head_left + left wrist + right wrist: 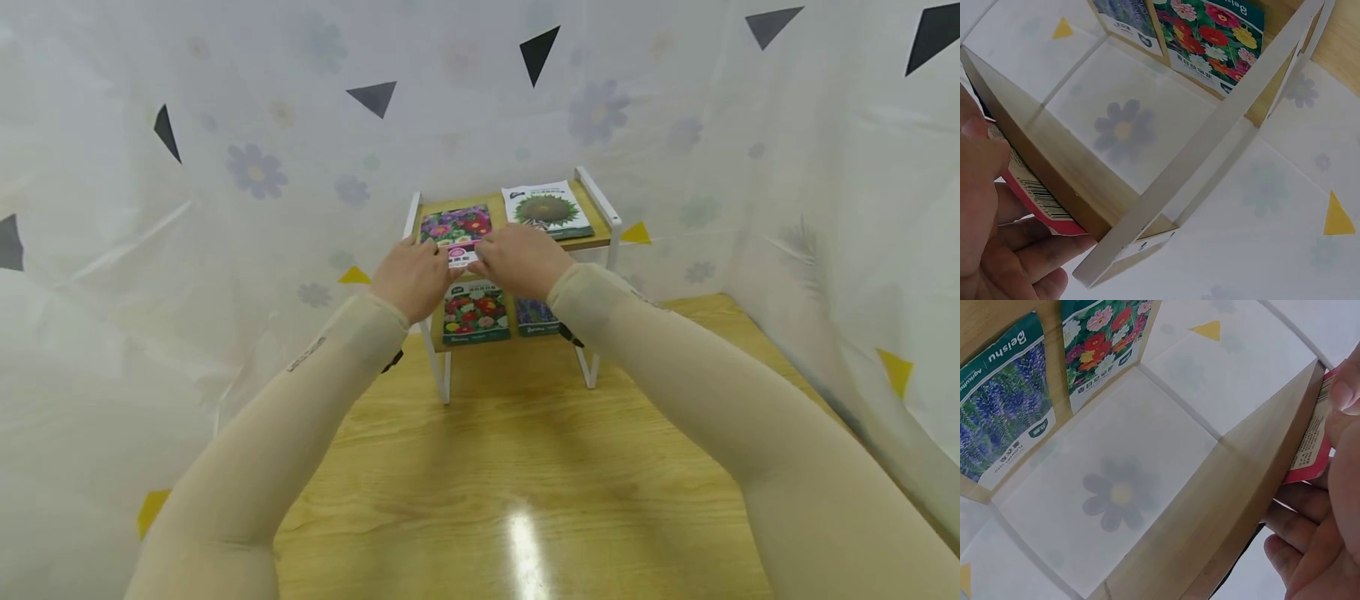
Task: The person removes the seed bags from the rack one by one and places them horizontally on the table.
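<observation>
The flat, pink-edged packet [462, 256] was pinched between thumb and curled fingers by both left hand [412, 279] and right hand [522, 260], at the light wood-coloured upper shelf [1091, 178].

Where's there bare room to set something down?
Bare: the table in front of the rack, between the sleeves, plus a strip right of the rack, by the wall sheet. The rack's top is crowded by the sunflower packet, pink-edged packet, left hand and right hand; below, two flower packets leave only a slim gap.
</observation>
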Tool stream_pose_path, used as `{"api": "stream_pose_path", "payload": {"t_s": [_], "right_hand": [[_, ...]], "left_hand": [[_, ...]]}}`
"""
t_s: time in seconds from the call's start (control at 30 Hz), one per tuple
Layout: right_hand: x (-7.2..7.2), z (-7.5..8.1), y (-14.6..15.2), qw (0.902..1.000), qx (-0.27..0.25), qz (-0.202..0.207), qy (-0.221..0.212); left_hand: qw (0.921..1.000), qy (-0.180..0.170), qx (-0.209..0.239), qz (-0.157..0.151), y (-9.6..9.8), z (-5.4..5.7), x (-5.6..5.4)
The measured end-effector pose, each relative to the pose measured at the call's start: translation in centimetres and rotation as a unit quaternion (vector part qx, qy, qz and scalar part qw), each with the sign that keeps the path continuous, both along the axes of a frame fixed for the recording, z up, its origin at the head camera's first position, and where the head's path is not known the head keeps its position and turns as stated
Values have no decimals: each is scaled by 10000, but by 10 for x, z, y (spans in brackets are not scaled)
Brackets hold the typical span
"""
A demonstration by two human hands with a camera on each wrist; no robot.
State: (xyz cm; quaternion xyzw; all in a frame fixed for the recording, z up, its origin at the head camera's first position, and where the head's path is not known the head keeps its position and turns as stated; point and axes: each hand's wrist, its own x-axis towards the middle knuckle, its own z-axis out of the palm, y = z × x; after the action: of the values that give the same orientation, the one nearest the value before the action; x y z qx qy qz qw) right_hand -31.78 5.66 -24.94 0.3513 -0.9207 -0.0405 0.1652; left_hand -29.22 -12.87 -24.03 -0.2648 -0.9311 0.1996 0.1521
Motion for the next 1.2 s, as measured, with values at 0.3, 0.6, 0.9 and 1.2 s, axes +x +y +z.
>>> {"api": "stream_pose_path", "payload": {"t_s": [0.3,0.6,0.9,1.2], "right_hand": [[16,-7,2,9978,-287,290,527],[35,-14,9,9944,-788,521,472],[49,-17,15,9812,-1801,629,-294],[58,-28,18,9642,-2565,533,-420]], "left_hand": [[9969,307,581,-432,-8,-10,14],[9779,584,1902,-642,-16,-23,35],[9526,465,3000,-194,-19,-28,53],[9312,-399,3615,263,-20,-35,66]]}}
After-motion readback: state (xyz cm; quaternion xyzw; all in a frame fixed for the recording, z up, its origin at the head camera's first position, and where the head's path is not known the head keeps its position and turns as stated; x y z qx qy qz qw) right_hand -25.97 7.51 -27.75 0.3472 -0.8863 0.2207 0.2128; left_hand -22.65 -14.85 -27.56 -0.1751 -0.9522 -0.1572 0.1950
